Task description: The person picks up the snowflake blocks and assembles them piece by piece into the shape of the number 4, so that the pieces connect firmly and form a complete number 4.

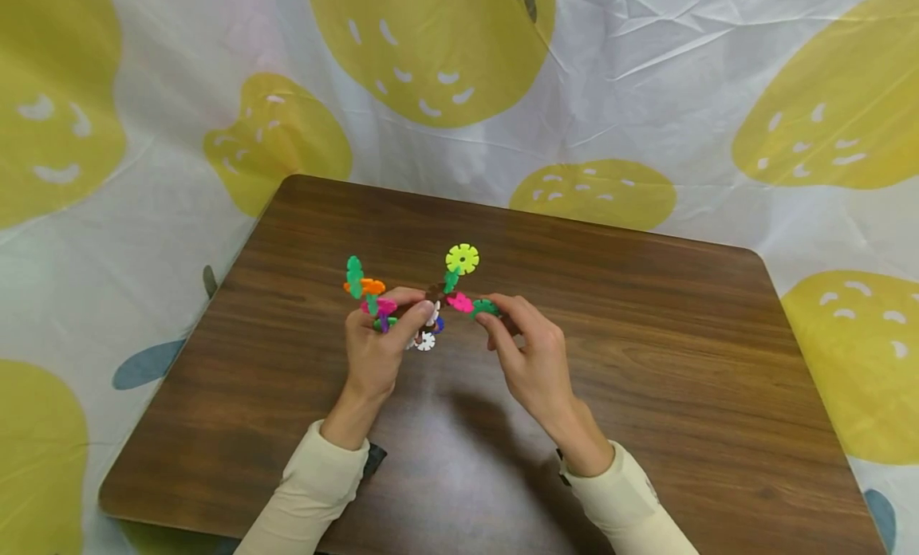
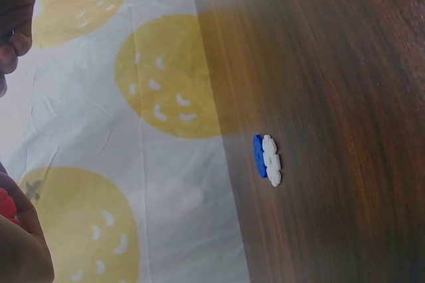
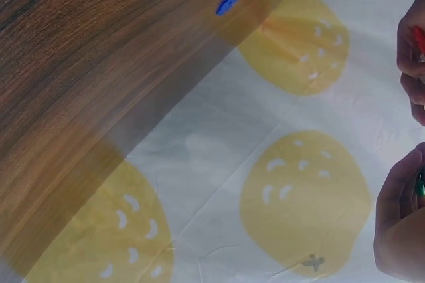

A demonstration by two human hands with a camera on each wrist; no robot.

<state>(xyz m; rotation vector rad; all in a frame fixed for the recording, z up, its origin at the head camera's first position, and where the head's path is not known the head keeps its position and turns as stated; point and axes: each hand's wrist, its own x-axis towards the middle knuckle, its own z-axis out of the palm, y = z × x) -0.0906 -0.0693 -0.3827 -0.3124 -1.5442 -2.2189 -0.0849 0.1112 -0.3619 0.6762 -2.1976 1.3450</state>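
Note:
A branching build of slotted plastic flower discs is held up over the table between both hands. My left hand (image 1: 376,344) grips it near the middle, thumb over the brown discs (image 1: 435,293). On its left stand a green disc (image 1: 355,276), an orange disc (image 1: 368,286) and pink ones; white discs (image 1: 426,342) and a blue one (image 1: 439,325) hang below. A yellow disc (image 1: 463,259) tops the far branch. My right hand (image 1: 534,356) pinches a green disc (image 1: 486,308) beside a pink disc (image 1: 460,302). Both wrist views show blue and white discs edge-on.
The brown wood-grain table (image 1: 682,364) has rounded corners. Behind it hangs a white cloth (image 1: 459,164) printed with big yellow fruit. A dark strap (image 1: 375,459) shows at the left cuff.

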